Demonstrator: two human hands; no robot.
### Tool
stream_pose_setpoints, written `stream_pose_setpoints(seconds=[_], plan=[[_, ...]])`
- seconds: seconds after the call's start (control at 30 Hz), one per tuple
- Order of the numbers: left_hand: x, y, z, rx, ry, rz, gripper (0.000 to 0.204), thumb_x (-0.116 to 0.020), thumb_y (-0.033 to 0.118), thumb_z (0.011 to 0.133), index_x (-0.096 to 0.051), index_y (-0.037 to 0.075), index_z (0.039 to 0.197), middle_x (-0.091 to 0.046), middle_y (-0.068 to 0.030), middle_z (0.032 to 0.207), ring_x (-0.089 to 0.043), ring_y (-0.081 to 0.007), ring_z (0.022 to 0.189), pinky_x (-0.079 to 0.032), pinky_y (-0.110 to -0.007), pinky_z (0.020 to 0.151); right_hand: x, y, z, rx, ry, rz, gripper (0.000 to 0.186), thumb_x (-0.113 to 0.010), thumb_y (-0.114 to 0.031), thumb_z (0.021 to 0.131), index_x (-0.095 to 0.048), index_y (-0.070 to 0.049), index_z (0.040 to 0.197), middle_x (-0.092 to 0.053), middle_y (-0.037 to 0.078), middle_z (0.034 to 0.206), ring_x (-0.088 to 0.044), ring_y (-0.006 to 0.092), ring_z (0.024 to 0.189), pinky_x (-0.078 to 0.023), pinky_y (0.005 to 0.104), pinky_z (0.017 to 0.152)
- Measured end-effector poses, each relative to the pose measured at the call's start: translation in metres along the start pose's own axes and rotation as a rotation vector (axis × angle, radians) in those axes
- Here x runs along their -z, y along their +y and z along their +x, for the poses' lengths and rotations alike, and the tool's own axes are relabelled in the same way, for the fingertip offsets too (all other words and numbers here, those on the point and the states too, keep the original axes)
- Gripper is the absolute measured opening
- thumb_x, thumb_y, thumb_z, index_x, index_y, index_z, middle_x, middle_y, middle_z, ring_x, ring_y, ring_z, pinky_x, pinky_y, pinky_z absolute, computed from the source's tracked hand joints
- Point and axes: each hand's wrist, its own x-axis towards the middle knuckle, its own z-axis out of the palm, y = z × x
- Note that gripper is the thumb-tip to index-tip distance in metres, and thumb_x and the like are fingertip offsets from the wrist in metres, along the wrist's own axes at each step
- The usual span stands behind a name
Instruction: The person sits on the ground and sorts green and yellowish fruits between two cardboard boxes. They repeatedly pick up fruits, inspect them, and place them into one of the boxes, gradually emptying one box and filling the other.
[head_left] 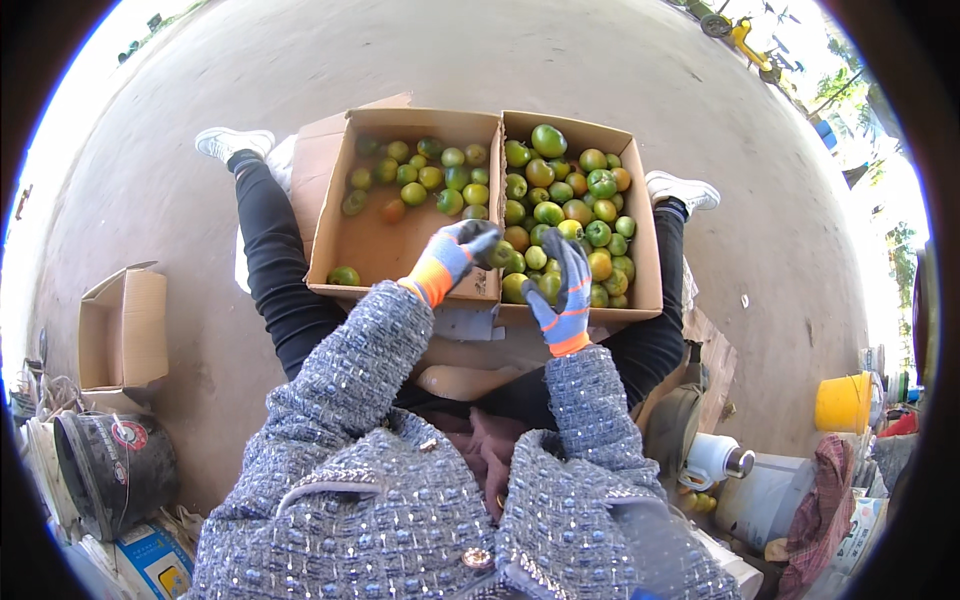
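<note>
Grey tweed jacket sleeves (350, 390): nearest the camera, running up to both gloved hands. Left hand (455, 255): fingers closed around a green fruit (497, 253), held over the dividing wall between two cardboard boxes. Right hand (565, 290): fingers curled down onto the heaped fruit (575, 200) in the right box (645, 240); whether it grips one cannot be told. Left box (375, 245): sparsely filled, beyond the left hand. Risk, judged: the held fruit could slip from the glove and bruise; the heap could roll over the box's rim.

Matt cardboard boxes (400, 255), glossy smooth fruit (548, 140), knitted gloves (565, 300), rough concrete floor (500, 60).
</note>
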Motion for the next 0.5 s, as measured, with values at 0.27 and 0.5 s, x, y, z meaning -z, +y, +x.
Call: stream_pose_setpoints(seconds=[0.27, 0.5], plan=[[-0.007, 0.033, -0.031, -0.344, 0.167, 0.840, 0.030, -0.062, 0.020, 0.090, -0.063, 0.007, 0.117, -0.070, -0.0167, 0.092, -0.069, -0.0308, 0.082, -0.053, -0.034, 0.074, 0.010, -0.014, 0.010, -0.056, 0.050, -0.255, 0.048, -0.068, -0.012, 0.079, -0.057, -0.004, 0.125, -0.064, 0.009, 0.103, -0.058, 0.0279, 0.099, -0.036, 0.0460, 0.102], [0.116, 0.031, -0.016, 0.796, -0.120, 1.832, 0.046, -0.061, 0.037, 0.083, -0.063, 0.014, 0.123, -0.060, -0.0085, 0.130, -0.057, -0.0249, 0.120, -0.047, -0.044, 0.094, 0.050, 0.031, 0.001, -0.230, 0.368, -0.570, 0.048, -0.064, -0.008, 0.086, -0.049, 0.003, 0.131, -0.056, 0.019, 0.124, -0.055, 0.0316, 0.112, -0.042, 0.0414, 0.099]])
